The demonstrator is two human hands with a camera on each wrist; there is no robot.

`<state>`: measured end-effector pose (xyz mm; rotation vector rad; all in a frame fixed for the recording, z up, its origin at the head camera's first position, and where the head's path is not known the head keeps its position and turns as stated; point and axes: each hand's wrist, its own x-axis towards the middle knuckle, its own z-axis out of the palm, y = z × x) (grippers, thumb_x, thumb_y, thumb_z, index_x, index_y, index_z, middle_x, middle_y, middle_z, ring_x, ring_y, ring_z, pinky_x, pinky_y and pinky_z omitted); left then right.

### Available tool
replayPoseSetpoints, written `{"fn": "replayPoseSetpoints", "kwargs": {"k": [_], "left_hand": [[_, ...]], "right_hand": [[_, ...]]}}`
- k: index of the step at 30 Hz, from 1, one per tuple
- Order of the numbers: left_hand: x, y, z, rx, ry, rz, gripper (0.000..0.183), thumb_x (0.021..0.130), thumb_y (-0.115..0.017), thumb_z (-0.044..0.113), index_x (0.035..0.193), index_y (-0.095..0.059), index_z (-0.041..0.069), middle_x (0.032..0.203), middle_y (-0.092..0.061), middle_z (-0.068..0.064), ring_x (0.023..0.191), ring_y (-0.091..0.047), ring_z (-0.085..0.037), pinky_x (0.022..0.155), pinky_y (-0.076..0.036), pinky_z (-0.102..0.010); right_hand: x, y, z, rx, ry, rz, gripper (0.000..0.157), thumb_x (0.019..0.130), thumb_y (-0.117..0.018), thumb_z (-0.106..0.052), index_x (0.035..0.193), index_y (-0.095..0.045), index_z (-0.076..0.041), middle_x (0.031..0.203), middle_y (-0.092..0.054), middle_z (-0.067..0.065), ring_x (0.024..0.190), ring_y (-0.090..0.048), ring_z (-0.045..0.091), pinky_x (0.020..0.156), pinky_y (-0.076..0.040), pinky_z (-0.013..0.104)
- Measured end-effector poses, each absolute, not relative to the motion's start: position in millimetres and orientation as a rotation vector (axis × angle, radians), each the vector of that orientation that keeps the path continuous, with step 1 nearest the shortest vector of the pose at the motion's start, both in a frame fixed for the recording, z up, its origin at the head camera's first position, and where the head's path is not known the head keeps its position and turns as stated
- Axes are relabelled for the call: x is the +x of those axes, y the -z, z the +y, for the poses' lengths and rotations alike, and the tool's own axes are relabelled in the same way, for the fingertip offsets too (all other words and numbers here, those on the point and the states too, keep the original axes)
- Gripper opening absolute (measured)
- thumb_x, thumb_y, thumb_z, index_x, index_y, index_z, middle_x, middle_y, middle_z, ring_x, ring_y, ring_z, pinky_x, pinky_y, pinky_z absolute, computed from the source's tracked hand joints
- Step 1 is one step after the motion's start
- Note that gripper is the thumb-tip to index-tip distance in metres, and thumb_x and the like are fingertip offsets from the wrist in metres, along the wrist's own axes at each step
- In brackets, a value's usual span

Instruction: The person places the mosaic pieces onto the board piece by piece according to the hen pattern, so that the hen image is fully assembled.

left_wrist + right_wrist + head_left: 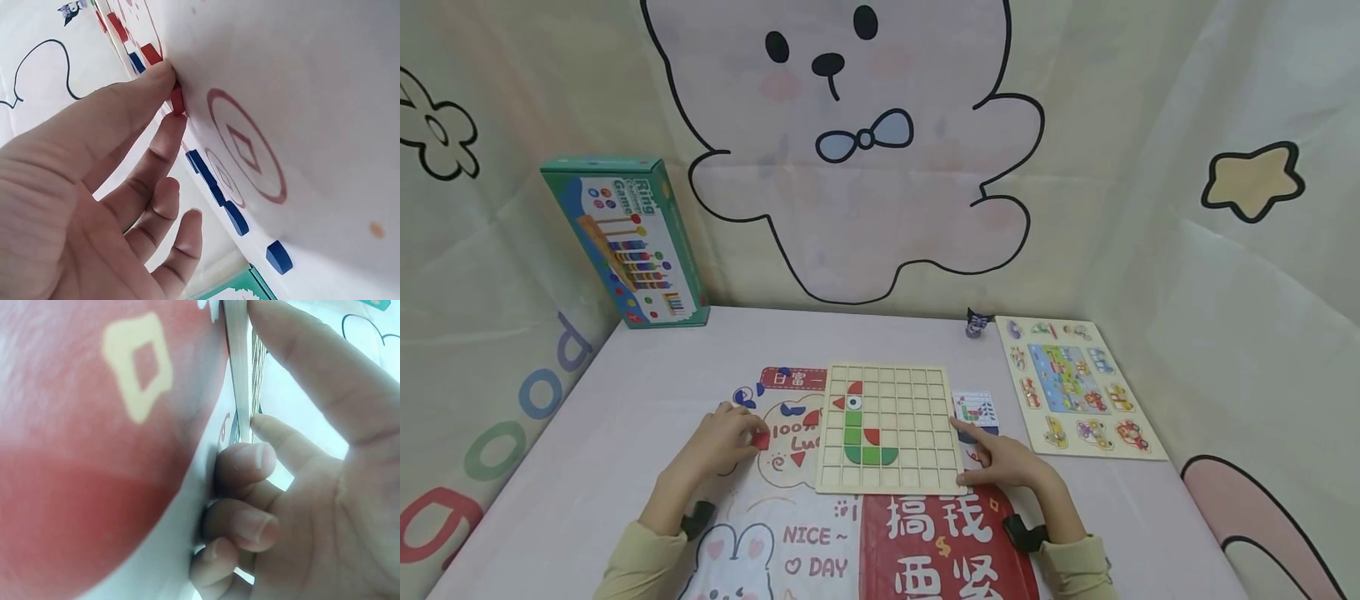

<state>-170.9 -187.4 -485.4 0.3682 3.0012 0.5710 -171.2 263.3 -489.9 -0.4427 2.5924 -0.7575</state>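
My left hand [722, 440] pinches a small red puzzle piece [762, 440] between thumb and forefinger, low over the printed mat; the left wrist view shows the red piece [177, 100] at the fingertips. To its right lies a pale wooden grid board [921, 417]. Red, green and white pieces on it form a bird with a round eye piece [853, 402]. My right hand [1011, 461] touches the board's right edge with thumb and forefinger stretched out, the thumb near the close corner. In the right wrist view its other fingers [244, 525] bend beside the edge.
Loose blue pieces [792, 409] and red ones lie on the printed mat [816, 533] left of the board. A picture card [976, 407] sits right of it. Farther out are an animal puzzle board [1078, 387], a small dark figurine [976, 323] and a green game box [632, 242].
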Motion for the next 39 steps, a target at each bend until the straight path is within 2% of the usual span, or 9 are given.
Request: {"fn": "replayPoseSetpoints", "kwargs": {"k": [8,20,27,35,39], "left_hand": [[-173,492,-186,0.390,-0.594,3.008,0.027,0.070,-0.080,0.028,0.093,-0.071,0.018,0.093,-0.064,0.000,0.089,-0.047,-0.019,0.078,-0.042,-0.040],[-171,489,-169,0.527,-0.669,3.024,0.027,0.067,-0.080,0.024,0.093,-0.071,0.019,0.087,-0.063,0.006,0.084,-0.044,-0.013,0.074,-0.040,-0.034],[-176,487,-154,0.593,-0.639,3.024,0.026,0.069,-0.079,0.027,0.093,-0.072,0.019,0.085,-0.063,0.007,0.081,-0.042,-0.012,0.071,-0.038,-0.031],[-177,489,-138,0.627,-0.639,3.030,0.025,0.071,-0.079,0.029,0.095,-0.072,0.022,0.093,-0.065,0.007,0.082,-0.042,-0.011,0.073,-0.038,-0.029],[-179,489,-131,0.698,-0.622,3.038,0.025,0.072,-0.077,0.030,0.096,-0.072,0.022,0.087,-0.062,0.008,0.081,-0.041,-0.011,0.071,-0.036,-0.030]], "right_hand": [[-171,490,263,-0.450,0.763,2.591,0.087,0.072,-0.074,-0.045,0.145,-0.031,-0.024,0.063,-0.041,-0.002,0.053,-0.031,0.009,0.052,-0.029,0.025],[-171,491,264,-0.445,0.769,2.588,0.087,0.072,-0.075,-0.046,0.145,-0.032,-0.024,0.061,-0.042,-0.003,0.052,-0.032,0.009,0.051,-0.029,0.024],[-171,492,265,-0.459,0.761,2.591,0.087,0.072,-0.074,-0.046,0.145,-0.031,-0.024,0.061,-0.042,-0.004,0.051,-0.031,0.008,0.051,-0.029,0.024],[-171,492,265,-0.440,0.774,2.583,0.087,0.072,-0.074,-0.046,0.144,-0.032,-0.025,0.062,-0.042,-0.003,0.053,-0.032,0.009,0.053,-0.030,0.026],[-171,492,265,-0.442,0.774,2.589,0.087,0.071,-0.075,-0.046,0.144,-0.033,-0.024,0.062,-0.042,-0.003,0.053,-0.032,0.009,0.052,-0.030,0.025]]}}
